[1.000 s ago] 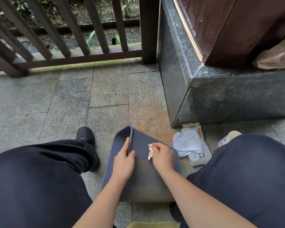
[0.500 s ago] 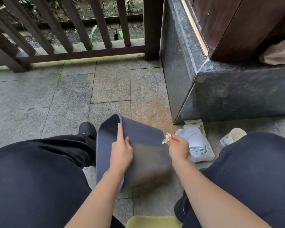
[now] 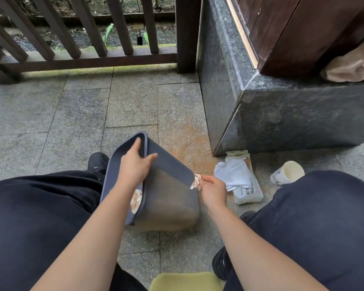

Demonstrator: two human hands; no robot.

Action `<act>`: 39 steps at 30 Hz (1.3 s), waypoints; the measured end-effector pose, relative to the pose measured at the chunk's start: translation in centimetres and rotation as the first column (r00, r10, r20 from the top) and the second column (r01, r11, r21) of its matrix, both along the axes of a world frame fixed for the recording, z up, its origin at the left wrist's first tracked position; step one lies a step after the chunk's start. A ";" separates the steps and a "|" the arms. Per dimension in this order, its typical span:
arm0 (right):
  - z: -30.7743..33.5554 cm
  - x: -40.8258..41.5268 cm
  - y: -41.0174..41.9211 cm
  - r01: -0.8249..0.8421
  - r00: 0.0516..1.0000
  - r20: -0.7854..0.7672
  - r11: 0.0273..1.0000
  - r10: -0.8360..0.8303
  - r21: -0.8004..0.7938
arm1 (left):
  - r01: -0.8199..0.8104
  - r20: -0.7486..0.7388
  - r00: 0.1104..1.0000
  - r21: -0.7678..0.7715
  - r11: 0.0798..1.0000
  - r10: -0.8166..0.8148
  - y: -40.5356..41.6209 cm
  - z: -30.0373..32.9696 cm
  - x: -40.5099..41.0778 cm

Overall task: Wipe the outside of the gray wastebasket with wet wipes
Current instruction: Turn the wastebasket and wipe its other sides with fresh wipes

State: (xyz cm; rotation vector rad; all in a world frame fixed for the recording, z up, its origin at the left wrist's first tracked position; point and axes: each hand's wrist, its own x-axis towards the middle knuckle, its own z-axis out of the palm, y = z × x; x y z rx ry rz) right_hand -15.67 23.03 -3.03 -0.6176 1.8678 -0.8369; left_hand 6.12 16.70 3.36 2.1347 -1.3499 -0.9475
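The gray wastebasket (image 3: 168, 190) lies tipped on the stone floor between my knees, its open mouth turned to the left and its dusty side facing up. My left hand (image 3: 135, 164) grips its rim, fingers hooked over the top edge. My right hand (image 3: 212, 189) pinches a crumpled, soiled wet wipe (image 3: 196, 181) against the wastebasket's right edge. A used wipe (image 3: 136, 200) shows inside the mouth, just under my left wrist. The wet wipe pack (image 3: 245, 185) lies on the floor to the right, a white sheet pulled out over it.
A paper cup (image 3: 288, 172) lies by my right knee. A dark stone plinth (image 3: 282, 114) rises at the right, with a plastic bag (image 3: 353, 66) on it. A wooden railing (image 3: 88, 59) closes off the far side. A yellow-green stool edge (image 3: 187, 281) shows below.
The wastebasket has been rolled so its mouth faces left and another side faces up. My right hand with the wipe slid from the top face to the right edge.
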 end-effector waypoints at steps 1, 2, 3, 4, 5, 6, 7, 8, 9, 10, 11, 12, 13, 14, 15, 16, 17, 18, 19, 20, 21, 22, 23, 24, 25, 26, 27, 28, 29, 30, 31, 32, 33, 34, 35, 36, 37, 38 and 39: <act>0.0 -0.1 -0.1 0.004 1.000 0.003 1.000 -0.004 0.005 | 0.008 -0.016 1.000 0.006 1.000 -0.008 -0.4 0.5 0.0; 0.0 -0.1 -0.3 0.014 1.000 0.005 1.000 -0.015 0.012 | 0.038 -0.025 0.999 0.008 0.999 -0.037 -0.2 1.0 -0.3; 0.0 -0.1 -0.6 0.025 1.000 0.003 1.000 -0.025 0.014 | 0.074 -0.024 0.997 0.002 0.997 -0.074 0.5 1.3 -0.7; 0.0 0.0 -0.8 0.029 1.000 -0.002 1.000 -0.029 0.007 | 0.103 -0.019 0.994 -0.014 0.995 -0.103 1.7 1.4 -1.2; 0.0 0.1 -1.0 0.031 1.000 -0.006 1.000 -0.031 -0.002 | 0.129 -0.012 0.991 -0.030 0.991 -0.130 3.3 1.1 -1.7; 0.0 0.3 -1.2 0.034 0.999 -0.007 0.999 -0.034 -0.009 | 0.159 -0.009 0.987 -0.044 0.986 -0.159 5.0 0.8 -2.4; 0.0 0.5 -1.4 0.039 0.999 -0.005 0.999 -0.039 -0.012 | 0.191 -0.002 0.981 -0.045 0.980 -0.192 6.6 0.6 -3.3; 0.0 0.6 -1.6 0.044 0.999 -0.002 0.999 -0.044 -0.008 | 0.222 0.019 0.975 -0.034 0.974 -0.222 7.7 0.4 -4.1; -0.1 0.8 -1.6 0.046 0.999 0.000 0.999 -0.046 -0.003 | 0.251 0.038 0.967 -0.019 0.968 -0.251 8.3 0.3 -4.8; -0.3 1.0 -1.4 0.043 0.999 0.000 0.999 -0.043 -0.002 | 0.285 0.048 0.958 -0.014 0.958 -0.284 8.5 0.2 -5.6; -0.4 1.1 -1.3 0.035 0.999 -0.003 0.999 -0.035 -0.002 | 0.314 0.054 0.948 -0.015 0.949 -0.313 8.5 0.2 -6.1; -0.5 1.1 -1.3 0.029 1.000 -0.009 1.000 -0.029 -0.001 | 0.328 0.057 0.943 -0.015 0.945 -0.327 8.3 0.2 -6.6; -0.6 1.0 -1.2 0.029 0.999 -0.017 1.000 -0.029 0.004 | 0.328 0.063 0.943 -0.007 0.945 -0.327 8.3 0.3 -6.9; -0.6 0.9 -1.2 0.032 0.999 -0.022 0.999 -0.031 0.007 | 0.324 0.079 0.943 0.004 0.946 -0.323 8.5 0.4 -7.0; -0.6 0.7 -1.2 0.035 0.999 -0.026 0.999 -0.035 0.006 | 0.328 0.104 0.939 0.015 0.945 -0.327 8.9 0.4 -7.2; -0.6 0.6 -1.2 0.040 0.999 -0.031 0.999 -0.039 0.010 | 0.341 0.131 0.931 0.027 0.940 -0.342 9.5 0.6 -7.5; -0.6 0.5 -1.2 0.045 0.998 -0.038 0.999 -0.044 0.017 | 0.353 0.137 0.925 0.036 0.935 -0.355 10.0 0.8 -7.8; -0.5 0.4 -1.2 0.048 0.998 -0.047 0.999 -0.046 0.025 | 0.341 0.107 0.933 0.035 0.939 -0.343 10.5 0.9 -8.3; -0.4 0.4 -1.1 0.047 0.998 -0.055 0.998 -0.045 0.032 | 0.312 0.058 0.948 0.038 0.949 -0.314 10.9 1.0 -8.8; -0.4 0.6 -1.0 0.042 0.997 -0.060 0.998 -0.039 0.038 | 0.271 0.020 0.962 0.050 0.961 -0.272 11.3 1.1 -9.3; -0.4 0.8 -0.7 0.037 0.998 -0.060 0.999 -0.034 0.040 | 0.238 0.005 0.971 0.053 0.970 -0.239 11.7 1.1 -9.6; -0.3 0.9 -0.5 0.037 0.998 -0.057 0.999 -0.034 0.040 | 0.230 0.009 0.973 0.050 0.972 -0.231 12.3 1.0 -10.0; -0.1 1.0 -0.4 0.041 0.998 -0.051 0.998 -0.039 0.041 | 0.242 0.022 0.970 0.045 0.969 -0.243 13.0 0.9 -10.3; 0.0 0.9 -0.3 0.049 0.998 -0.045 0.998 -0.047 0.044 | 0.255 0.046 0.965 0.037 0.966 -0.256 13.7 0.9 -10.4; 0.1 0.8 -0.3 0.060 0.997 -0.041 0.997 -0.058 0.046 | 0.261 0.085 0.961 0.021 0.965 -0.262 14.2 0.7 -10.5; 0.1 0.7 -0.3 0.070 0.997 -0.034 0.996 -0.069 0.046 | 0.257 0.129 0.958 -0.004 0.966 -0.255 14.7 0.6 -10.3; 0.2 0.6 -0.3 0.079 0.997 -0.026 0.996 -0.078 0.046 | 0.248 0.168 0.956 -0.031 0.968 -0.240 15.1 0.4 -10.0; 0.2 0.5 -0.2 0.080 0.997 -0.018 0.996 -0.079 0.047 | 0.238 0.185 0.956 -0.047 0.970 -0.226 15.4 0.2 -9.7; 0.1 0.6 -0.1 0.070 0.998 -0.013 0.996 -0.069 0.051 | 0.231 0.176 0.960 -0.059 0.971 -0.218 15.7 0.1 -9.4; 0.1 0.8 0.2 0.051 0.999 -0.012 0.997 -0.050 0.058 | 0.229 0.145 0.965 -0.070 0.971 -0.218 16.0 0.2 -9.1; 0.1 1.1 0.4 0.028 1.000 -0.013 0.997 -0.027 0.067 | 0.235 0.115 0.968 -0.086 0.968 -0.225 16.3 0.2 -8.9; 0.1 1.3 0.6 0.008 1.000 -0.017 0.997 -0.007 0.074 | 0.251 0.102 0.965 -0.100 0.963 -0.241 16.6 0.3 -8.8; 0.2 1.5 0.7 -0.004 1.000 -0.022 0.997 0.006 0.077 | 0.276 0.110 0.958 -0.114 0.955 -0.264 16.7 0.4 -8.7; 0.3 1.6 0.8 -0.010 1.000 -0.026 0.997 0.012 0.078 | 0.300 0.127 0.950 -0.126 0.946 -0.284 16.8 0.4 -8.7; 0.5 1.6 0.9 -0.014 0.999 -0.031 0.997 0.016 0.078 | 0.319 0.142 0.943 -0.141 0.937 -0.300 16.9 0.2 -8.8; 0.7 1.6 1.0 -0.018 0.999 -0.036 0.997 0.021 0.077 | 0.336 0.147 0.938 -0.148 0.930 -0.315 17.0 0.0 -8.8; 0.8 1.5 1.0 -0.024 0.999 -0.039 0.997 0.027 0.074 | 0.352 0.145 0.932 -0.142 0.925 -0.333 17.1 -0.2 -8.8; 1.0 1.4 1.0 -0.030 0.999 -0.039 0.997 0.032 0.069 | 0.370 0.142 0.925 -0.113 0.922 -0.353 17.2 -0.3 -8.7; 1.0 1.3 1.0 -0.033 0.999 -0.039 0.997 0.036 0.063 | 0.388 0.141 0.916 -0.075 0.919 -0.375 17.4 -0.4 -8.5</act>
